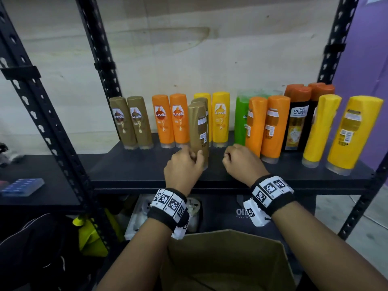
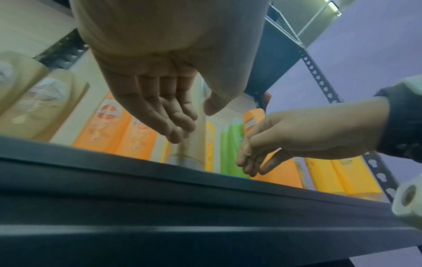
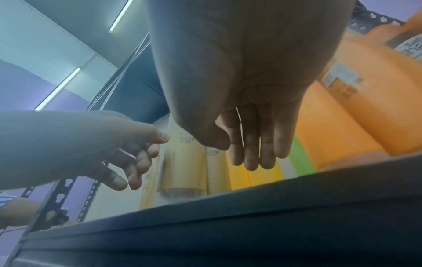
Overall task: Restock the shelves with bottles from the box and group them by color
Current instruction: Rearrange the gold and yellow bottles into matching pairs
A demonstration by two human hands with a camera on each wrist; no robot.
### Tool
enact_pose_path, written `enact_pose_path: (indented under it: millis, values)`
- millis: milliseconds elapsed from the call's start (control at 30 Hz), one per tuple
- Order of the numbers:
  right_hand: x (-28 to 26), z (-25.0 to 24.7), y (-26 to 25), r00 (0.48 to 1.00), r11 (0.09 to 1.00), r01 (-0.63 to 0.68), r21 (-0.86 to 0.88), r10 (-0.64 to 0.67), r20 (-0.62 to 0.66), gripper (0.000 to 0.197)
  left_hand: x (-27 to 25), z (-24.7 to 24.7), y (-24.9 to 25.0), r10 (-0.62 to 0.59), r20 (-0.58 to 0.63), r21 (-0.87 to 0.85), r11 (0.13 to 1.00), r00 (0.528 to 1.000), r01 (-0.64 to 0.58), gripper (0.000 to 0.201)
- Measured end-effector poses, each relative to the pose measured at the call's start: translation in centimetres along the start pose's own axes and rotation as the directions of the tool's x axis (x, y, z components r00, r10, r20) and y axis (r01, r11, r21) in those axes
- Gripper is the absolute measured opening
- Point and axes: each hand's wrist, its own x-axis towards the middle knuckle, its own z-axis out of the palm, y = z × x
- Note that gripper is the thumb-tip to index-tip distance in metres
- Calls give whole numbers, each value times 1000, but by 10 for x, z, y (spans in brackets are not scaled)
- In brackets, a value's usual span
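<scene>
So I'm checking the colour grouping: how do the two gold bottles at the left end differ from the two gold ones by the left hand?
The left-end gold pair stands at the back, logos forward, by the orange bottles. The front gold pair stands nearer the shelf edge, back labels showing, before the yellow bottles, with the left hand at its base. All four match in colour and shape.
</scene>
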Motion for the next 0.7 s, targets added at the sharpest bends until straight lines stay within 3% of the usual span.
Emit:
enact_pose_path:
  millis: [100,233,400,533,700]
  values:
    - [6,5,-9,1000,1000,0,7,0,-2,23,7,-3,-14,-4,-20,-57,998,1000,3,39]
    - [14,9,-17,1000,1000,-1,-4,1,5,23,21,4,-19,12,92,-68,998,996,-6,54]
    - [23,9,-20,999,1000,8,-19,-7,37,25,28,14,-23,113,111,-223,971,987,-86,42]
    - [33,15,-22,999,998,-35,43,35,3,26,33,12,-35,88,76,-392,918,993,-52,36]
    - [59,23,-28,987,953,-153,260,158,-2,65,37,6,-61,-17,19,-441,897,1000,24,33]
